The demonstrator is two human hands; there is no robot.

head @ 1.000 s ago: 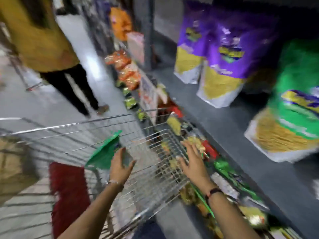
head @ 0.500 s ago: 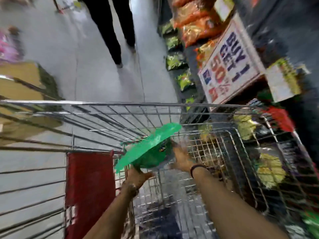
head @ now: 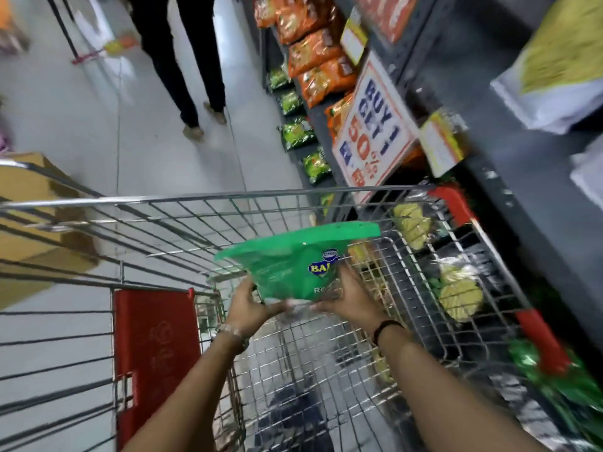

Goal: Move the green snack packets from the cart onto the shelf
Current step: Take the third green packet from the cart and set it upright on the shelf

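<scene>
both hands hold one green snack packet (head: 293, 262) up over the inside of the wire cart (head: 228, 199) — the left hand (head: 249, 305) grips its lower left corner, fingers curled under the bottom edge, and the right hand (head: 347, 295) clasps the lower right side, thumb lying across the front near the blue and yellow logo. the packet is tilted, its flat sealed top edge pointing away toward the far rim of the cart, its clear bottom strip nearest the wrists. a pale bracelet sits on the left wrist and a dark band on the right. the cart's red child-seat flap (head: 153, 347) stands just left of the left forearm, and red plastic corner guards mark its right rim. the cart is parked close against a dark grey shelf (head: 509, 177) on the right; through the cart's right wall, packets with yellow contents (head: 460, 296) show on a lower level, and more green packs lie blurred at the bottom right. a white sign reading "buy 1 get 1 50%" (head: 372, 125) hangs from the shelf edge, with orange packets (head: 313, 50) and small green ones (head: 297, 133) lined along the aisle beyond it. another person's dark-trousered legs (head: 182, 60) stand on the grey floor ahead — and a brown cardboard box (head: 29, 203) sits left of the cart.
</scene>
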